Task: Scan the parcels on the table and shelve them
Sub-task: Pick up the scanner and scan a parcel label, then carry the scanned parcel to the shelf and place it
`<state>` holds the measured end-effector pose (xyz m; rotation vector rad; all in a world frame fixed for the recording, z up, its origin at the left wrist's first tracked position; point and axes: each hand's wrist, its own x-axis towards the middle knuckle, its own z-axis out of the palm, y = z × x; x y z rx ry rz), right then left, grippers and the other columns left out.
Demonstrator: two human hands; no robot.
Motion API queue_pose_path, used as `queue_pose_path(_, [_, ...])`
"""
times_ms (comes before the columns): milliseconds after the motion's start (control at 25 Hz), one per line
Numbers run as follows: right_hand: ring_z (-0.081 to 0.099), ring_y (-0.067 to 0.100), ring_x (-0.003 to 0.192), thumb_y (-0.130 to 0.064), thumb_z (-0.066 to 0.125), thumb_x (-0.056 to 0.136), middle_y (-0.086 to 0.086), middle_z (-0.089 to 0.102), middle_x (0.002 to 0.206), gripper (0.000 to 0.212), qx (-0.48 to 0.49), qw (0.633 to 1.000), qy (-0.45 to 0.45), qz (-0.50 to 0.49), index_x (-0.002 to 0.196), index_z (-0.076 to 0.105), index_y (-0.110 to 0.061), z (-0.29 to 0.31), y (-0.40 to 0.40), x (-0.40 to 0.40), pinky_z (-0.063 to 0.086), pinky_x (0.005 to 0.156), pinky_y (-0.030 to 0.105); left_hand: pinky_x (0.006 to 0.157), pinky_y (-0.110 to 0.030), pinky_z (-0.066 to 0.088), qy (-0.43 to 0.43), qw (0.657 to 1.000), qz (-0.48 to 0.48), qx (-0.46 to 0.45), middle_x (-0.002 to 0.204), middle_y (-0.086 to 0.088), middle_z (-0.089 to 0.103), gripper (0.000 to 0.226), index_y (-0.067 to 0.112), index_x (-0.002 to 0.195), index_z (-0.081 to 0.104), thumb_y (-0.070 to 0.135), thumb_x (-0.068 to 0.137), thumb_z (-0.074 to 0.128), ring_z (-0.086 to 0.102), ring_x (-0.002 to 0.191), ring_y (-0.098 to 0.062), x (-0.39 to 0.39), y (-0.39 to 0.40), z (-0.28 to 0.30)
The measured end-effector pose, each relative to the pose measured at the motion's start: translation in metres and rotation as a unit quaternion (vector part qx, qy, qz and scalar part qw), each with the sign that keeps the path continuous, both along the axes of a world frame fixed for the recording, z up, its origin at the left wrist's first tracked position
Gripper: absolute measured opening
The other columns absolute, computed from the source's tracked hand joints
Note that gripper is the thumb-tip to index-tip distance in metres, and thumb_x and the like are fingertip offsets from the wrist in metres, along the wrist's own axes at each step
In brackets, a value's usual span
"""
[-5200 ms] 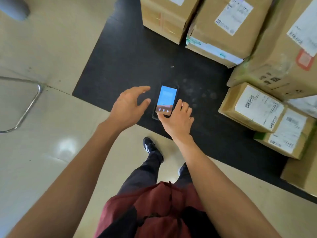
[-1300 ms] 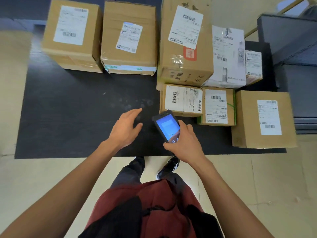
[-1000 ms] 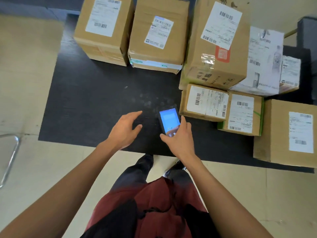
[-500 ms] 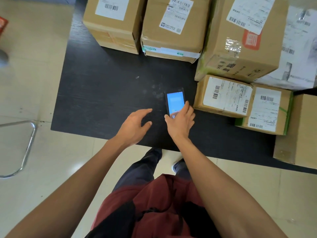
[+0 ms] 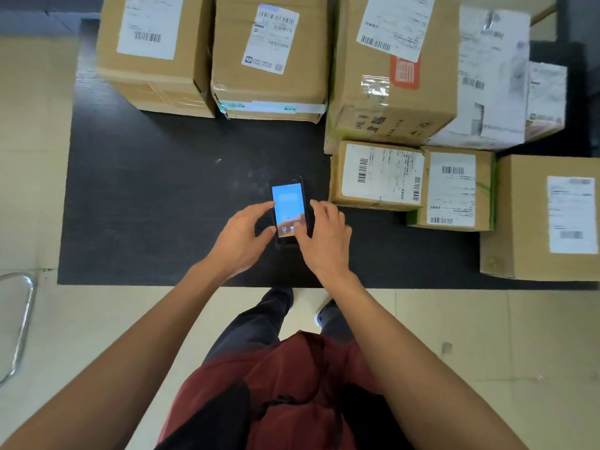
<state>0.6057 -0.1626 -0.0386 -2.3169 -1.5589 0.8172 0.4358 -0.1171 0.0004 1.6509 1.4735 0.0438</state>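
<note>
Black handheld scanner (image 5: 290,207) | left hand (image 5: 238,237) and right hand (image 5: 324,237) grip it | table (image 5: 146,190)

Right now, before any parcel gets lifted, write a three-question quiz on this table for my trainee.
1. True or false: the scanner has a lit blue screen.
2. Which parcel lies nearest the scanner? A) the flat parcel just to its right B) the white-wrapped parcel C) the far-left box
3. Fill in: the left hand and the right hand are both at the ____, over the black table.

Key: 1 true. 2 A. 3 scanner.
</note>
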Motion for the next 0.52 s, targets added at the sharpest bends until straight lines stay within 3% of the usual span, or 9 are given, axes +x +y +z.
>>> queue_pose_path(120, [0.055, 0.014, 0.114, -0.026, 0.064, 0.097, -0.001, 0.058, 0.129, 0.037, 0.129, 0.989, 0.037, -0.06, 0.133, 0.057, -0.02, 0.026, -0.019, 0.041, 0.051, 0.095, 0.04, 0.112, -0.049, 0.043, -0.028, 0.999, -0.014, 0.008, 0.156, 0.0, 0.046, 0.055, 0.026, 0.153, 0.044, 0.024, 0.101, 0.061, 0.043, 0.142, -0.022, 0.029, 0.012, -0.001])
queue_pose_path(200, [0.054, 0.016, 0.116, -0.023, 0.066, 0.095, 0.0, 0.056, 0.13, 0.039, 0.166, 0.978, 0.028, -0.125, 0.132, 0.055, -0.02, 0.038, -0.026, 0.073, 0.051, 0.098, 0.04, 0.111, -0.039, 0.042, -0.064, 0.998, -0.019, 0.01, 0.153, 0.003, 0.048, 0.055, 0.03, 0.153, 0.044, 0.025, 0.101, 0.06, 0.045, 0.138, -0.016, 0.053, 0.021, -0.001])
queue_pose_path(280, [0.048, 0.019, 0.127, -0.024, 0.067, 0.093, 0.002, 0.05, 0.138, 0.046, 0.158, 0.971, 0.006, -0.18, 0.136, 0.052, -0.019, 0.041, -0.026, 0.104, 0.045, 0.107, 0.041, 0.109, -0.031, 0.041, -0.11, 0.994, 0.012, -0.013, 0.152, 0.006, 0.048, 0.055, 0.03, 0.152, 0.045, 0.023, 0.1, 0.062, 0.049, 0.129, -0.006, 0.078, 0.032, 0.0])
queue_pose_path(400, [0.041, 0.019, 0.132, -0.029, 0.068, 0.094, 0.004, 0.046, 0.142, 0.053, 0.113, 0.963, 0.037, -0.243, 0.142, 0.049, -0.018, 0.04, -0.016, 0.137, 0.038, 0.112, 0.037, 0.107, -0.041, 0.049, -0.171, 0.975, 0.114, -0.087, 0.148, 0.005, 0.052, 0.055, 0.029, 0.151, 0.045, 0.02, 0.1, 0.063, 0.057, 0.117, -0.003, 0.11, 0.051, 0.004])
queue_pose_path(520, [0.042, 0.019, 0.13, -0.03, 0.067, 0.095, 0.004, 0.048, 0.141, 0.055, 0.09, 0.962, 0.065, -0.248, 0.145, 0.046, -0.018, 0.035, -0.007, 0.148, 0.039, 0.111, 0.037, 0.098, -0.035, 0.054, -0.192, 0.969, 0.113, -0.103, 0.126, 0.021, 0.063, 0.049, 0.031, 0.144, 0.053, 0.019, 0.098, 0.064, 0.06, 0.119, -0.003, 0.128, 0.059, 0.005])
